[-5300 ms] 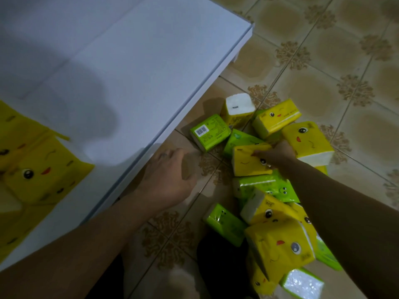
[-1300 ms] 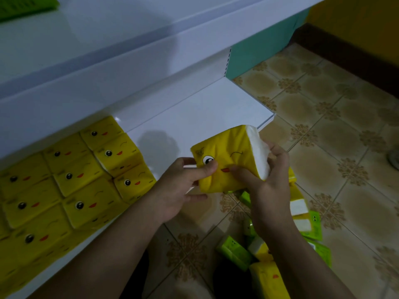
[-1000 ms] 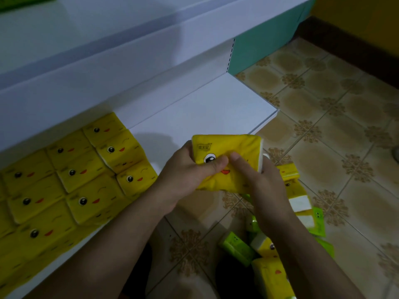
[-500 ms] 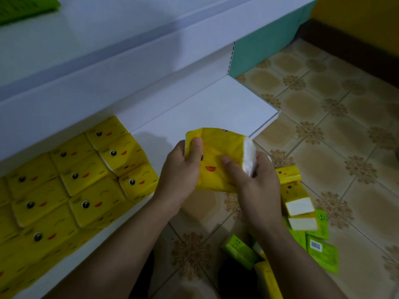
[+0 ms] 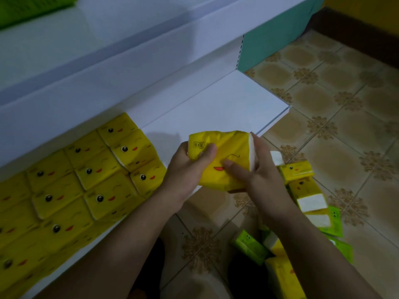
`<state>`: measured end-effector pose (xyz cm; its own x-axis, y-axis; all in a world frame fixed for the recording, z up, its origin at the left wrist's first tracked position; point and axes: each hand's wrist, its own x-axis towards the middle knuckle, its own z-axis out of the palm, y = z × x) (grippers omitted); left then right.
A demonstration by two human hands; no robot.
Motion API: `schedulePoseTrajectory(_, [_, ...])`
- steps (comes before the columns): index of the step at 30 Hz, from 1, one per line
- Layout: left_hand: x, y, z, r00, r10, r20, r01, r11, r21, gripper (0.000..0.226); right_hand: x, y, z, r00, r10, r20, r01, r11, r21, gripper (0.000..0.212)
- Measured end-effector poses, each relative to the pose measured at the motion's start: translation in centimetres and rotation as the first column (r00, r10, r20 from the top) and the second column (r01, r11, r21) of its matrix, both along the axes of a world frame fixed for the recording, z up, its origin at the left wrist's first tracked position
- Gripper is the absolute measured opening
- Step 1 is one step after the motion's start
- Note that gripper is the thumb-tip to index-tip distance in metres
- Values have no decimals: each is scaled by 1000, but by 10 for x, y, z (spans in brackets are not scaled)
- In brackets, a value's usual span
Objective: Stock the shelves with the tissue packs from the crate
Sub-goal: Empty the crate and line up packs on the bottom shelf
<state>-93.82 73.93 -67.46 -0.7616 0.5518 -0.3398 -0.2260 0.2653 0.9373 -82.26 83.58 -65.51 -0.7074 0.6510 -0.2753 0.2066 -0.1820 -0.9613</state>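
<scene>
Both my hands hold one yellow tissue pack (image 5: 226, 152) with a cartoon face, just above the front edge of the white bottom shelf (image 5: 216, 111). My left hand (image 5: 185, 169) grips its left end, thumb on top. My right hand (image 5: 254, 167) grips its right end, where white tissue shows. Several yellow packs (image 5: 86, 175) lie in rows on the left part of the shelf. Loose yellow and green packs (image 5: 302, 190) lie in a heap on the tiled floor to the right. No crate is visible.
A higher white shelf (image 5: 108, 39) runs above, with a green object (image 5: 32, 7) at its top left. The shelf unit's teal side panel (image 5: 274, 35) stands at the right end. The right part of the bottom shelf is bare. Patterned floor tiles (image 5: 345, 117) spread to the right.
Over the last second both hands have turned the yellow pack between them; it now lies flatter, face up, slightly lower over the shelf edge. The packs on the shelf have not moved.
</scene>
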Motion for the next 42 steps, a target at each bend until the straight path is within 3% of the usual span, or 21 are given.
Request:
schedulePoseTrajectory(2, [-7, -3, 3, 997, 14, 74, -14, 1000, 0, 58, -4, 4, -2, 999, -45, 5, 46, 995, -84, 73])
schedulePoseTrajectory(6, [-20, -21, 3, 921, -147, 360, 156, 988, 3, 66, -11, 5, -12, 994, -73, 84, 89, 974, -207, 66])
schedulePoseTrajectory(7, [-23, -26, 2, 936, -161, 314, 187, 981, -53, 73, -13, 4, -16, 992, -63, 111, 85, 975, -207, 64])
schedulePoseTrajectory(9, [-25, -37, -4, 963, -270, -8, 256, 921, -293, 95, -16, 2, -22, 982, -72, 172, 97, 985, -142, 63])
schedulePoseTrajectory(11, [-21, -48, -6, 805, -493, -329, 282, 807, -519, 117, -21, -4, -25, 974, -64, 217, 83, 993, -79, 64])
schedulePoseTrajectory(13, [-16, -56, -7, 630, -635, -447, 276, 721, -635, 128, -26, -12, -26, 975, 6, 222, 16, 995, -97, 64])
schedulePoseTrajectory(14, [-16, -58, -8, 588, -651, -479, 244, 708, -663, 129, -28, -17, -26, 976, 41, 214, -13, 992, -128, 64])
schedulePoseTrajectory(18, [-26, -68, -20, 566, -582, -584, 14, 715, -699, 120, -39, -33, -28, 969, 130, 209, -101, 984, -145, 73])
schedulePoseTrajectory(21, [-45, -80, -36, 667, -524, -529, -69, 665, -744, 112, -41, -33, -25, 936, 146, 319, -146, 989, -26, 85])
schedulePoseTrajectory(25, [-78, -92, -68, 685, -547, -481, -204, 489, -848, 112, -33, -27, -25, 951, 110, 290, -106, 994, -28, 64])
schedulePoseTrajectory(27, [-79, -92, -83, 646, -637, -420, -247, 346, -905, 109, -30, -22, -26, 950, 97, 298, -99, 995, -9, 61])
schedulePoseTrajectory(31, [-49, -84, -112, 350, -882, -316, -105, 299, -949, 83, -30, -14, -28, 943, 77, 322, -84, 996, 10, 59])
schedulePoseTrajectory(32, [-46, -82, -116, 342, -906, -251, -65, 244, -968, 78, -30, -13, -28, 943, 77, 324, -85, 996, 11, 58])
schedulePoseTrajectory(34, [-50, -80, -120, 451, -879, -153, -34, 154, -988, 71, -30, -11, -29, 939, 90, 332, -100, 995, 13, 57])
schedulePoseTrajectory(37, [-62, -73, -113, 547, -820, -168, -71, 155, -985, 55, -25, -9, -28, 932, 112, 345, -122, 992, 8, 54])
schedulePoseTrajectory(39, [-67, -63, -109, 519, -825, -225, -104, 200, -974, 53, -22, -8, -27, 927, 131, 352, -142, 990, 8, 51])
schedulePoseTrajectory(42, [-75, -56, -112, 512, -824, -242, -78, 236, -969, 67, -17, -5, -25, 912, 156, 379, -175, 984, 16, 47])
